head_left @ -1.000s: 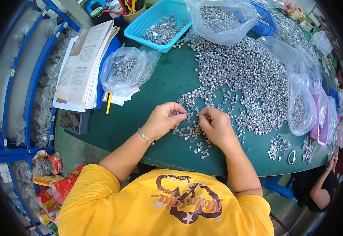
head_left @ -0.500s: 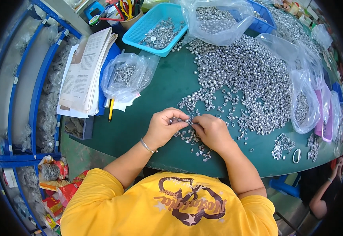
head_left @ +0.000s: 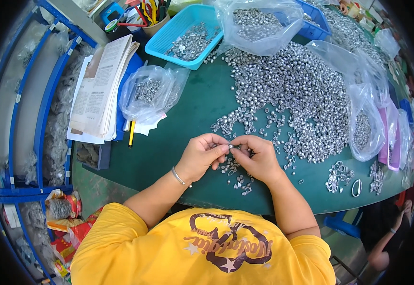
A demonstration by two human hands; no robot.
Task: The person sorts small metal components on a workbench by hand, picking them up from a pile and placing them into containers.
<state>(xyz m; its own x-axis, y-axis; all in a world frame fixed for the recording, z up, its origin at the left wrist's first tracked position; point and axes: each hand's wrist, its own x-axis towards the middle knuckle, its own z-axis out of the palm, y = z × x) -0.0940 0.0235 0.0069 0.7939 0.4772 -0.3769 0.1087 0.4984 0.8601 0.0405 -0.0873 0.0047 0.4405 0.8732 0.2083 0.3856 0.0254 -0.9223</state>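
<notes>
Both hands meet over the green table near its front edge. Thumb and fingers of my left hand (head_left: 202, 156) pinch a small silvery metal piece (head_left: 230, 146), and its other fingers are curled. From the other side my right hand (head_left: 259, 159) grips the same piece between thumb and forefinger; a bit of metal also shows among its curled fingers. The piece is too small to tell its exact form. Just below the hands lie a few loose metal pieces (head_left: 243, 184). Beyond them spreads a large heap of small silvery oval cups and rings (head_left: 290, 90).
A turquoise basket (head_left: 192, 62) and clear plastic bags (head_left: 145, 111) hold more metal parts. Left are stacked papers (head_left: 97, 90), a yellow pen (head_left: 132, 134) and a blue rack (head_left: 40, 142). Small ring clusters (head_left: 338, 175) lie right. Another person's arm (head_left: 385, 244) shows at lower right.
My fingertips have closed together on the small piece, and my right fingers have risen slightly. The several pieces seen in my left fingers earlier are now hidden or gone from them.
</notes>
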